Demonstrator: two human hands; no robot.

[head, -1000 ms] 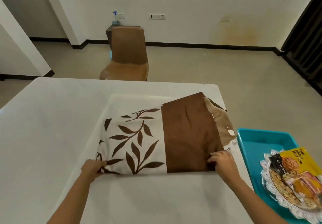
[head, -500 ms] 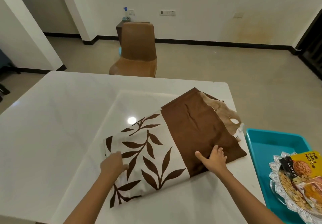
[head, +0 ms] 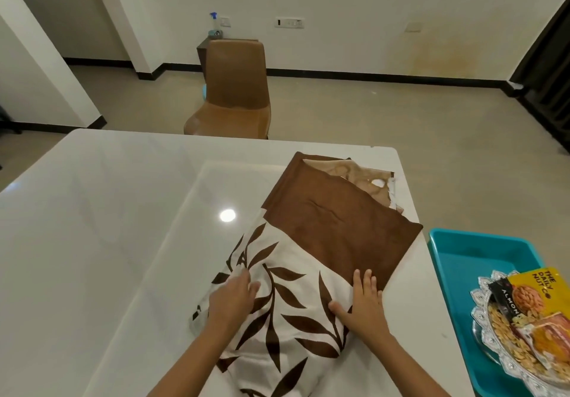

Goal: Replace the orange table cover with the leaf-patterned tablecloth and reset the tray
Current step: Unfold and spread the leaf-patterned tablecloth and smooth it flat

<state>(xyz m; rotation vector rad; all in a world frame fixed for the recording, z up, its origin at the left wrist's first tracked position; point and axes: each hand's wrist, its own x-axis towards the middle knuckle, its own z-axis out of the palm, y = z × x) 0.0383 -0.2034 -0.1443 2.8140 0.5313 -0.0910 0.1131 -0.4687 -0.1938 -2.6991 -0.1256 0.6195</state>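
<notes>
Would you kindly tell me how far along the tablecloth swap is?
Done: no orange cover shows on the table. In hand: the left hand and right hand rest on the folded tablecloth. Left: spreading it and returning the tray, which sits beside the table holding a snack dish.

The counter [head: 108, 211] is glossy white and mirrors a lamp, the tablecloth [head: 308, 251] is soft matt cloth, the tray [head: 481, 248] smooth teal plastic, the chair [head: 234, 88] brown leather-like with a dull sheen.
</notes>
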